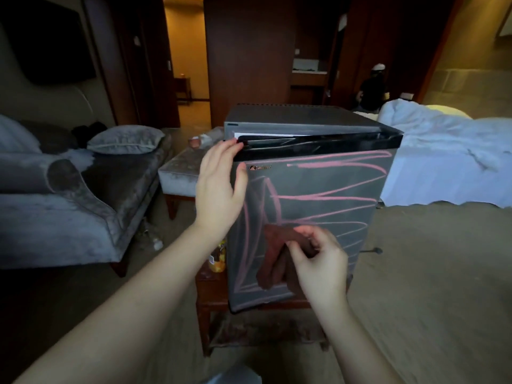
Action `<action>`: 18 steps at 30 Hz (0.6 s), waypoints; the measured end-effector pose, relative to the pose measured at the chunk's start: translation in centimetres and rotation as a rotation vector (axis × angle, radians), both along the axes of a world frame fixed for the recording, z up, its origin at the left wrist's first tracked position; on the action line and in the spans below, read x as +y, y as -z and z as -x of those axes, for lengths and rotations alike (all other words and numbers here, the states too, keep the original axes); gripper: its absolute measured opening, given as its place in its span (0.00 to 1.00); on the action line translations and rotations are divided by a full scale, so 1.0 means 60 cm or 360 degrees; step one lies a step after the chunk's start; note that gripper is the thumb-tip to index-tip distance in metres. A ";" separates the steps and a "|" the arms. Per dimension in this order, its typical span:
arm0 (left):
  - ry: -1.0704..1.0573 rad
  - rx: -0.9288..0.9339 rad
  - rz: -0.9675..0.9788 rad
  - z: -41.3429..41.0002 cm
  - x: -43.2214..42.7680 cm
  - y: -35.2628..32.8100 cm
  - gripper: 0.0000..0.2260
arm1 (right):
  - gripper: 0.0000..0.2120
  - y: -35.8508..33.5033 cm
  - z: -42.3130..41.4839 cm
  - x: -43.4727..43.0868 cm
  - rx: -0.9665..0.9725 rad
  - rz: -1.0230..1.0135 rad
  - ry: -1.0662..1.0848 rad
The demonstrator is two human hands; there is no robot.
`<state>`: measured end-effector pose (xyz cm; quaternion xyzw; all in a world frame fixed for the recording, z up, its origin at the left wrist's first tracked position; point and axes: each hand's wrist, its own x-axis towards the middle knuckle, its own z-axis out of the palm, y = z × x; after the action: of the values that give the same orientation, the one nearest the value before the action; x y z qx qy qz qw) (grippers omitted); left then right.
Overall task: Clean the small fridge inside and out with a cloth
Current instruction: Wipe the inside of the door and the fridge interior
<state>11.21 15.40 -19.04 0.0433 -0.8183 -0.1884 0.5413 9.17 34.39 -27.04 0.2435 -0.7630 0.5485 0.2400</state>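
A small grey fridge [313, 189] stands on a low wooden stand, its door covered with pink scribbled lines. The door sits slightly ajar at the top left, showing a white strip inside. My left hand [219, 187] lies flat with fingers apart against the door's upper left edge, fingertips at the black top trim. My right hand [318, 261] pinches a dark brown cloth [274, 256] that hangs against the lower part of the door.
A grey sofa [69, 195] with a cushion stands at the left, a padded stool [180, 173] beside the fridge. A bottle of yellow contents [217, 259] sits on the wooden stand [210, 289] at the fridge's left. A bed with white sheets [443, 162] lies at the right. A person crouches far back.
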 end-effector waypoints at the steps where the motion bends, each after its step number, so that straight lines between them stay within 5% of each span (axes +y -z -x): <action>1: -0.0054 0.0010 -0.0004 0.020 -0.013 -0.004 0.16 | 0.12 -0.002 0.023 -0.008 -0.0012 -0.0007 -0.0041; 14: -0.0146 0.0139 0.0087 0.149 -0.111 -0.016 0.12 | 0.14 -0.004 0.125 0.048 -0.0036 -0.0164 0.0004; 18: -0.0147 0.0137 0.0113 0.142 -0.117 -0.039 0.10 | 0.25 -0.016 0.136 0.070 -0.0092 -0.0299 0.0146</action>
<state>2.70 8.35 -16.73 0.0537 -0.7976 -0.1356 0.5853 1.01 38.58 -26.10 0.2139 -0.8280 0.4698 0.2189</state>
